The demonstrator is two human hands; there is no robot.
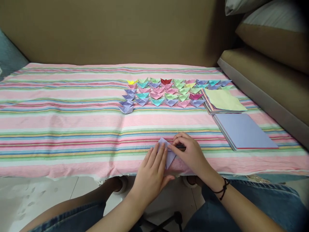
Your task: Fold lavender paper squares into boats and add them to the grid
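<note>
- Left hand (152, 172) lies flat and open on the lilac paper (169, 158) at the worktop's (72, 129) near edge.
- Right hand (190, 153), fingers curled, pinches the paper's fold.
- Paper boats (169, 91) stand in rows farther back.
- Paper stacks (242, 130) lie near the right edge.

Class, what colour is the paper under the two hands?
Pale lilac; the head view shows the paper best, left hand flat on it, right hand pinching it.

Left hand (152, 172) flat, fingers extended; right hand (190, 153) curled, fingertips pinched
</note>
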